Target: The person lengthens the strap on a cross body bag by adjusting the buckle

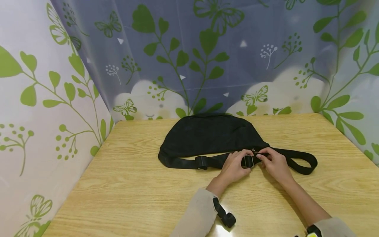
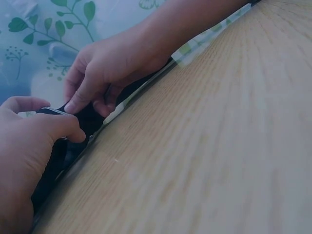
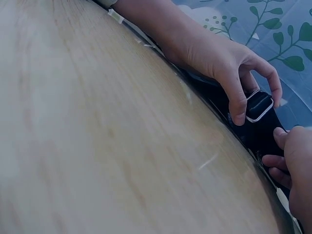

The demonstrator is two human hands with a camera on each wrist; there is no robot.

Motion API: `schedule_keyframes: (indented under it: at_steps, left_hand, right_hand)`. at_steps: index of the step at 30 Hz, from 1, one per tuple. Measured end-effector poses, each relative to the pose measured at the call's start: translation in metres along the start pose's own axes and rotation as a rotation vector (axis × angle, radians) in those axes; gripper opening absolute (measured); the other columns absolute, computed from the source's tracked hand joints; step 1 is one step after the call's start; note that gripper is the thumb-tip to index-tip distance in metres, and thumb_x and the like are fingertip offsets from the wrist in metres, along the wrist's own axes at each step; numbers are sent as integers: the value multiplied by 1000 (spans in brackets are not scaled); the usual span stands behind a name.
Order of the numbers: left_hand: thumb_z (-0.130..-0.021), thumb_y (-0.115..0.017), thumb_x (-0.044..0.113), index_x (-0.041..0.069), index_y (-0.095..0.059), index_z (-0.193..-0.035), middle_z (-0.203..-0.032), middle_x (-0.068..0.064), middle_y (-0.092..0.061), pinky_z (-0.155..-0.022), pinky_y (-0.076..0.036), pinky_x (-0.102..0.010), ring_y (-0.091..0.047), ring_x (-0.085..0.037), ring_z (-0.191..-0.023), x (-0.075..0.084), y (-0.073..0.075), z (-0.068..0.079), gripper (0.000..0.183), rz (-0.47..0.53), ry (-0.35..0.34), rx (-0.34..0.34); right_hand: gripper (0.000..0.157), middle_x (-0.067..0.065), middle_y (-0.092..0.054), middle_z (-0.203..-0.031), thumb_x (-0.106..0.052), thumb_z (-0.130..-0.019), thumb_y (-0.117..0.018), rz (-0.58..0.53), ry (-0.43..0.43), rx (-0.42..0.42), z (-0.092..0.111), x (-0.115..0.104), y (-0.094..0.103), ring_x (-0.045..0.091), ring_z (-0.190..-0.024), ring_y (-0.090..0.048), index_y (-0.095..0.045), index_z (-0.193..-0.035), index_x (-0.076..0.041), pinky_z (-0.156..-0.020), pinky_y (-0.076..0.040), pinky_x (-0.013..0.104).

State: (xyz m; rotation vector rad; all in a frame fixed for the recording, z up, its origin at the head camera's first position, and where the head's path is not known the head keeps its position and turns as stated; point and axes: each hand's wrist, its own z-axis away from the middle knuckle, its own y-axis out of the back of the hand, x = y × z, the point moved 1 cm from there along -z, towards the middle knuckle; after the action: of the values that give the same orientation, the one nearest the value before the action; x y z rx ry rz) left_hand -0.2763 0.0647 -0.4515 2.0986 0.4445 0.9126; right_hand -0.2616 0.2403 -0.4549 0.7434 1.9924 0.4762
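Note:
A black waist bag [image 1: 210,135] lies on the wooden table, its black strap [image 1: 177,163] running along the near side. My left hand [image 1: 235,166] grips the metal slider buckle [image 1: 248,161] on that strap between thumb and fingers. In the right wrist view the buckle [image 3: 260,106] shows as a silver frame with webbing threaded through it. Just right of it, my right hand [image 1: 275,164] pinches the strap between thumb and fingertips. In the left wrist view, the right hand [image 2: 112,58] is close beside the left hand [image 2: 24,141].
A loop of strap [image 1: 312,161] curls out to the right of the bag. Further left on the strap is a folded black band [image 1: 202,162]. Leaf-printed fabric [image 1: 183,65] hangs behind and beside the wooden table [image 1: 133,197]. A black band end [image 1: 227,219] dangles from the left sleeve.

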Motion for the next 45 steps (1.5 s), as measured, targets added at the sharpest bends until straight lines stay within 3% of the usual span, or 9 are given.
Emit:
schedule_keyframes:
  at_steps: [6, 10, 13, 17, 21, 25, 35, 45]
  left_hand:
    - [-76, -75, 18, 22, -52, -118, -110, 7, -59, -83, -36, -19, -51, -7, -92, 0, 0, 0, 48, -8, 8, 19]
    - [-78, -73, 26, 23, -49, -123, -108, 6, -59, -79, -38, -21, -53, -9, -91, 0, -1, 0, 52, 39, 124, 18]
    - [-82, -68, 29, 21, -51, -121, -106, 5, -58, -79, -40, -23, -53, -11, -94, 0, -3, 0, 44, 100, 240, 19]
    - [-89, -60, 29, 18, -57, -115, -105, 3, -57, -79, -41, -26, -52, -12, -94, -2, -4, -1, 28, 131, 308, 41]
    - [-92, -57, 31, 16, -59, -114, -105, 4, -58, -79, -41, -25, -52, -11, -93, -3, -4, -1, 27, 112, 307, 50]
    - [-92, -56, 32, 17, -60, -114, -106, 5, -58, -79, -41, -24, -52, -10, -93, -3, -5, -1, 27, 109, 293, 47]
    - [-94, -52, 33, 18, -60, -115, -105, 5, -57, -80, -42, -25, -51, -10, -95, -2, -4, -1, 27, 130, 296, 39]
    - [-93, -54, 29, 18, -66, -105, -96, 6, -60, -73, -42, -25, -52, -10, -86, -4, -2, -1, 19, 100, 336, 170]
  right_hand:
    - [9, -2, -57, -54, -13, -86, -65, 16, -14, 15, 1, -1, 1, 11, -47, -54, -61, -90, -6, -43, -38, 24]
    - [12, -1, -58, -57, -13, -86, -66, 53, -41, 46, 1, -2, 4, 9, -48, -54, -62, -91, -4, -45, -37, 25]
    - [12, 2, -58, -65, -10, -86, -65, 74, -43, 52, 1, -2, 5, 9, -49, -53, -62, -95, -3, -47, -38, 26]
    - [28, 7, -57, -91, 3, -82, -65, 58, 61, 1, 0, -2, 3, 10, -60, -53, -60, -108, -5, -52, -41, 25]
    - [52, 9, -48, -118, 9, -75, -66, 19, 233, -121, 0, -1, -2, 12, -70, -53, -53, -122, -8, -57, -44, 24]
    - [63, 7, -44, -125, 2, -72, -74, 17, 312, -179, 1, 2, -4, 10, -71, -55, -48, -128, -10, -58, -45, 24]
    - [62, 4, -50, -119, -4, -67, -81, 83, 382, -108, 1, 1, -5, 8, -67, -55, -54, -122, -9, -55, -44, 18]
    - [65, 6, -53, -116, -5, -63, -83, 110, 386, -26, 0, -2, -3, 5, -64, -53, -56, -122, -9, -53, -39, 12]
